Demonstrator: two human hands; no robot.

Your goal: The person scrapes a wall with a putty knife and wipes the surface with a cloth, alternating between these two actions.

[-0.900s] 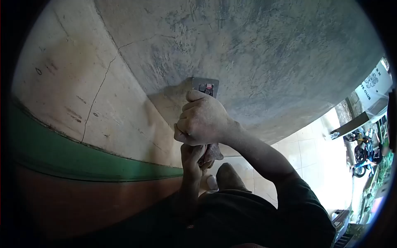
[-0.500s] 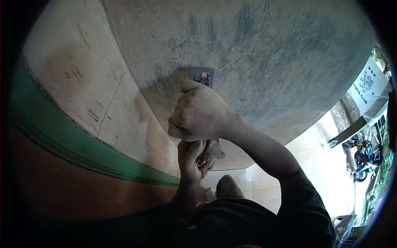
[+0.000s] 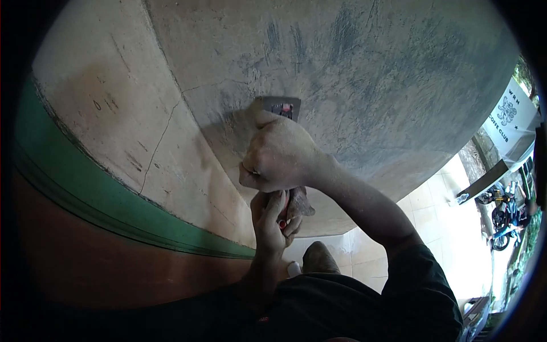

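Note:
My right hand (image 3: 282,154) is closed in a dusty fist around a steel trowel's handle, most of it hidden under the fingers. Beyond the knuckles shows the grey rectangular blade of the trowel (image 3: 293,105), close against the rough grey wall (image 3: 370,97). Just below that fist, my left hand (image 3: 269,222) is wrapped round a tool with a red handle (image 3: 282,224), its round end facing me. A brownish, dusty lump (image 3: 302,202) sticks out beside the left fingers. What the red handle belongs to is hidden by my hands.
A cracked beige wall face (image 3: 165,131) meets the grey one at a corner on the left, with a green band (image 3: 114,176) beneath. My knee (image 3: 318,259) is close to the wall's lower edge. At right are pale floor tiles (image 3: 421,199), a white sign (image 3: 510,119) and motorcycles (image 3: 501,216).
The view has shifted slightly, so the wall markings appear farther right. The trowel has slid a little down the wall; both hands keep their grips.

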